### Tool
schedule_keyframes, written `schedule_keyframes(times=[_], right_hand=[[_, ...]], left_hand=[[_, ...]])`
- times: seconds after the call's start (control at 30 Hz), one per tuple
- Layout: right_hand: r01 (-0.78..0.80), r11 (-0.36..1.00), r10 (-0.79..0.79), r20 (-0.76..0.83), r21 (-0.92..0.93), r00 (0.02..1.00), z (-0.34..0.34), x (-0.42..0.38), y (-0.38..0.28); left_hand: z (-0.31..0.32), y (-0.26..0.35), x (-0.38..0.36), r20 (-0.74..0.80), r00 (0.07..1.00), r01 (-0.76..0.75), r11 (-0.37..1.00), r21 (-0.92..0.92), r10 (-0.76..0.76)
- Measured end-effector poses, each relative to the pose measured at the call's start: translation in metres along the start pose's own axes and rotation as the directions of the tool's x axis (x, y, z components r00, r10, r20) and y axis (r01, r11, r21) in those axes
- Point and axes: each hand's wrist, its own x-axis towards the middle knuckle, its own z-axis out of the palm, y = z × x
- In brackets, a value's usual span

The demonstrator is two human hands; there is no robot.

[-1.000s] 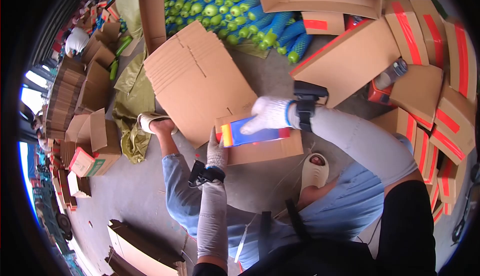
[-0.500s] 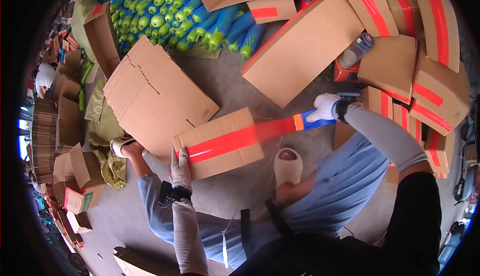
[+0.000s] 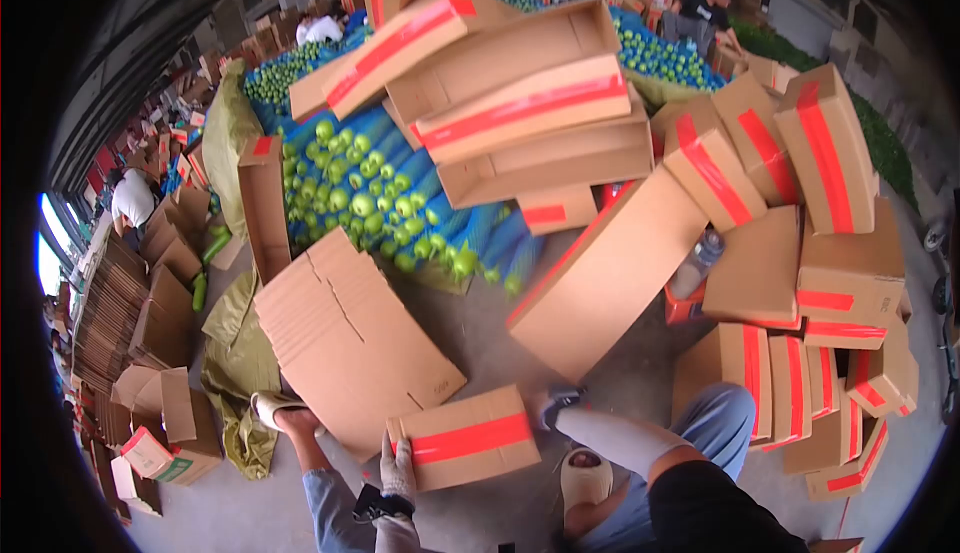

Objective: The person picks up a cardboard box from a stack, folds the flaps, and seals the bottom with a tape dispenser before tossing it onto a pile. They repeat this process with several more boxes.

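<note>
A closed cardboard box (image 3: 460, 440) with a red tape strip along its top lies low in the middle. My left hand (image 3: 398, 468), in a pale glove, grips its left end. My right hand (image 3: 552, 405) is blurred beside the box's right end; its fingers and anything in them cannot be made out. Just behind the box lies a stack of flat cardboard (image 3: 350, 338). No tape dispenser can be made out.
Taped boxes (image 3: 755, 378) are piled at the right, near a bottle (image 3: 698, 261). A long box (image 3: 610, 273) lies ahead. Open trays (image 3: 545, 158) stand before green produce in blue nets (image 3: 370, 203). People (image 3: 700, 13) are in the background.
The view has tipped upward, showing more background. My right hand has come in from the right to the box's end. The tape stretched out to the blue dispenser no longer shows.
</note>
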Motion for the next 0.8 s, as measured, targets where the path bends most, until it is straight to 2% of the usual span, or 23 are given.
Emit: schedule_keyframes(times=[0.03, 0.1, 0.13, 0.2, 0.23, 0.27, 0.3, 0.33, 0.37, 0.43, 0.47, 0.5, 0.57, 0.6, 0.63, 0.67, 0.7, 0.73, 0.77, 0.8], right_hand=[[-0.007, 0.997, 0.006, 0.013, 0.08, 1.0, -0.017, -0.023, 0.004], [-0.074, 0.971, 0.077, -0.005, 0.226, 0.997, -0.058, -0.076, 0.022], [-0.175, 0.932, 0.194, -0.032, 0.316, 0.98, -0.074, -0.101, 0.037], [-0.212, 0.871, 0.32, -0.183, 0.444, 0.93, -0.138, -0.181, 0.049], [-0.15, 0.868, 0.336, -0.338, 0.473, 0.879, -0.156, -0.22, 0.063], [-0.078, 0.829, 0.417, -0.52, 0.554, 0.746, -0.153, -0.251, 0.083], [-0.084, 0.811, 0.499, -0.608, 0.58, 0.618, -0.158, -0.285, 0.093], [-0.094, 0.801, 0.56, -0.683, 0.591, 0.469, -0.153, -0.314, 0.105], [-0.148, 0.759, 0.638, -0.678, 0.635, 0.365, -0.153, -0.344, 0.104], [-0.544, 0.72, 0.635, -0.726, 0.43, 0.266, -0.081, -0.359, 0.149], [-0.624, 0.66, 0.697, -0.652, 0.419, 0.299, -0.048, -0.363, 0.159], [-0.696, 0.599, 0.754, -0.57, 0.395, 0.325, -0.014, -0.363, 0.166], [-0.709, 0.596, 0.761, -0.547, 0.378, 0.348, 0.05, -0.358, 0.186], [-0.682, 0.64, 0.725, -0.574, 0.355, 0.381, 0.053, -0.36, 0.191], [-0.638, 0.699, 0.625, -0.71, 0.325, 0.324, 0.044, -0.363, 0.182], [-0.721, 0.622, 0.585, -0.794, 0.305, 0.168, 0.022, -0.353, 0.17], [-0.665, 0.599, 0.709, -0.682, 0.446, 0.181, -0.027, -0.358, 0.146], [-0.545, 0.661, 0.676, -0.724, 0.516, 0.134, -0.048, -0.348, 0.128], [-0.408, 0.722, 0.64, -0.763, 0.559, 0.086, -0.069, -0.338, 0.109], [-0.267, 0.776, 0.601, -0.798, 0.572, 0.038, -0.089, -0.328, 0.09]], left_hand=[[0.001, 0.005, -0.003, -0.005, 1.0, 0.002, 0.999, 0.046, -0.002], [0.003, 0.009, -0.004, 0.038, 0.999, -0.03, 0.999, -0.042, 0.032], [0.002, 0.006, -0.003, 0.04, 0.999, -0.032, 0.999, -0.04, 0.033], [-0.003, -0.002, 0.0, 0.059, 0.998, -0.029, 0.999, -0.021, 0.03], [-0.006, -0.004, 0.0, 0.046, 0.999, -0.027, 0.999, -0.023, 0.028], [-0.006, -0.005, 0.002, 0.044, 0.999, -0.031, 0.999, -0.025, 0.032], [-0.004, -0.007, 0.005, 0.049, 0.998, -0.037, 0.999, -0.029, 0.038], [-0.004, -0.012, 0.007, 0.074, 0.997, -0.02, 0.99, -0.139, 0.031], [-0.012, -0.02, 0.014, 0.129, 0.991, 0.059, 0.992, -0.115, -0.044], [-0.005, 0.008, -0.003, 0.257, 0.965, 0.129, 0.952, -0.276, -0.056], [-0.009, 0.016, -0.011, 0.376, 0.909, 0.306, 0.901, -0.309, -0.179], [-0.016, 0.007, -0.009, 0.435, 0.874, 0.359, 0.89, -0.281, -0.215], [-0.031, -0.017, 0.004, 0.553, 0.79, 0.448, 0.865, -0.224, -0.266], [-0.032, -0.003, -0.004, 0.553, 0.749, 0.498, 0.86, -0.108, -0.365], [-0.031, 0.014, -0.015, 0.548, 0.699, 0.544, 0.839, 0.009, -0.459], [-0.018, 0.032, -0.03, 0.462, 0.75, 0.547, 0.837, -0.032, -0.472], [-0.012, 0.041, -0.041, 0.321, 0.884, 0.364, 0.931, -0.013, -0.34], [-0.005, 0.05, -0.053, 0.161, 0.968, 0.181, 0.981, 0.07, -0.19], [-0.005, 0.056, -0.06, 0.04, 0.974, -0.225, 0.955, 0.195, 0.221], [-0.005, 0.062, -0.069, -0.089, 0.801, -0.501, 0.745, 0.441, 0.591]])
